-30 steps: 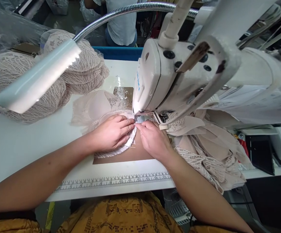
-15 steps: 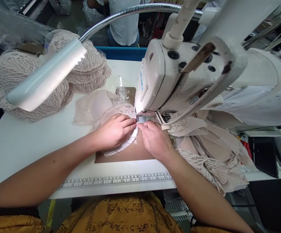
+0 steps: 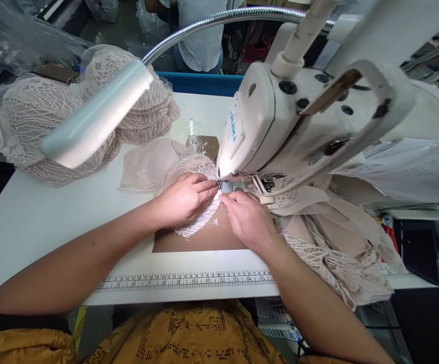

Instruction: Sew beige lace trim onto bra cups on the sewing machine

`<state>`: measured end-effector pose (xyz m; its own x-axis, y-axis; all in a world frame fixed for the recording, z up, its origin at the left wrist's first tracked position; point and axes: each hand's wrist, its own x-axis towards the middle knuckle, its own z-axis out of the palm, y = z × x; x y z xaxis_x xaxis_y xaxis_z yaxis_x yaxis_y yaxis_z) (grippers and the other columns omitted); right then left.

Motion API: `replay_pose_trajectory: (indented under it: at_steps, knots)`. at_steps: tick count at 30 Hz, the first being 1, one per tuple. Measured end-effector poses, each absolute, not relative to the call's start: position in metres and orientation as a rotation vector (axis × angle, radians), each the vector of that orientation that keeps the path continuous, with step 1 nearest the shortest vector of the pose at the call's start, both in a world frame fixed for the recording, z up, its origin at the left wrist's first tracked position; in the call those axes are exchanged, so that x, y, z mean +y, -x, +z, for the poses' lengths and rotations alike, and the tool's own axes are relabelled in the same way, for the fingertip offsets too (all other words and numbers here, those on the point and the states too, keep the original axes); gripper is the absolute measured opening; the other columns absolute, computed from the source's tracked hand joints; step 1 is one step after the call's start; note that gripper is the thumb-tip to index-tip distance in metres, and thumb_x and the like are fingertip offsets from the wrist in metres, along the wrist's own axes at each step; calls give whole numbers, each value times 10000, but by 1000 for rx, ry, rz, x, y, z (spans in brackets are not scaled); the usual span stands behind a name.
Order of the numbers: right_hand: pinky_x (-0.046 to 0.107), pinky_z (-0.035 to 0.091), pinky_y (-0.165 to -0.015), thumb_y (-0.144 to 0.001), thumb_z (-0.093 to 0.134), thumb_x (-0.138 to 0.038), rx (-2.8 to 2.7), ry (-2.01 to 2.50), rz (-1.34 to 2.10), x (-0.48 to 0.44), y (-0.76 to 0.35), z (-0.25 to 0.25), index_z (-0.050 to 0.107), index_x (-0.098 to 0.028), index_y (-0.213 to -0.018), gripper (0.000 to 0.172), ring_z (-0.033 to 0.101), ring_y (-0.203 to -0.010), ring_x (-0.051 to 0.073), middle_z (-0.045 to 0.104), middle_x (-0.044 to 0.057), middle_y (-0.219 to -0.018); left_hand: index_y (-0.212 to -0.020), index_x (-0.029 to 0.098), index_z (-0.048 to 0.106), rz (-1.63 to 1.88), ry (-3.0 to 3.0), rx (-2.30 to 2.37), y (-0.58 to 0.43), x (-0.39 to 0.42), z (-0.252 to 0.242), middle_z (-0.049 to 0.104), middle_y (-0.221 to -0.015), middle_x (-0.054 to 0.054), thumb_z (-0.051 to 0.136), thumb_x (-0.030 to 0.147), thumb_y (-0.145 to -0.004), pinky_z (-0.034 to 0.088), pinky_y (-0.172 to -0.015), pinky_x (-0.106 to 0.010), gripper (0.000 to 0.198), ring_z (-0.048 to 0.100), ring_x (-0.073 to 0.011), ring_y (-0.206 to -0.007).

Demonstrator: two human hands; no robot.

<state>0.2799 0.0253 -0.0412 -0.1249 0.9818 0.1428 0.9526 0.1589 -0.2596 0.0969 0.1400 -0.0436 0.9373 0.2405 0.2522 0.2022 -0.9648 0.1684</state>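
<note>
At the upper left of the frame, a bulky pile of cream lace pieces (image 3: 26,114) sits on a white table (image 3: 63,237), partly hidden by a pale lamp head (image 3: 94,119) on a bendable metal neck. Left of centre lies sheer beige fabric (image 3: 136,167), flat on the table. Overlapping it, the person's left hand (image 3: 187,199) lies flat and spread low, fingers straight and close together, resting on a curved white lace piece (image 3: 200,222) without gripping it. This lace piece is at the centre of the frame, its right edge beside the presser foot (image 3: 219,185). At the top centre, another person (image 3: 200,35) in a pale shirt is partly in view. Below the lace is a brown sheet (image 3: 204,242), and along the table's front edge runs a printed ruler (image 3: 192,280). Right of centre stands a white sewing machine (image 3: 257,116). Under its head, the right hand (image 3: 247,215) has its fingers curled, thumb and forefinger at the lace edge; whether they pinch it, I cannot tell. At the lower right, a loose heap of beige fabric and lace (image 3: 336,253) spills across the table.
</note>
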Motion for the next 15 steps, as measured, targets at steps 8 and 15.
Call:
replay_pose_trajectory:
  at_steps: [8, 15]
  knots:
    - [344, 482, -824, -907, 401, -109, -2128, 1852, 170, 28, -279, -41, 680, -156, -1211, 416, 612, -912, 231, 709, 100, -1047, -1265, 132, 610, 423, -2956, 491, -95, 140, -43, 614, -1314, -118, 443, 281, -986, 459, -936, -467, 357, 544, -309, -1142]
    - [321, 503, -826, -875, 445, -87, -2053, 1776, 231, 24, -283, -41, 687, -163, -1171, 390, 625, -946, 216, 708, 86, -1038, -1232, 123, 616, 354, -2978, 333, -83, 138, -36, 548, -1356, -169, 457, 336, -961, 426, -965, -482, 379, 506, -338, -1190]
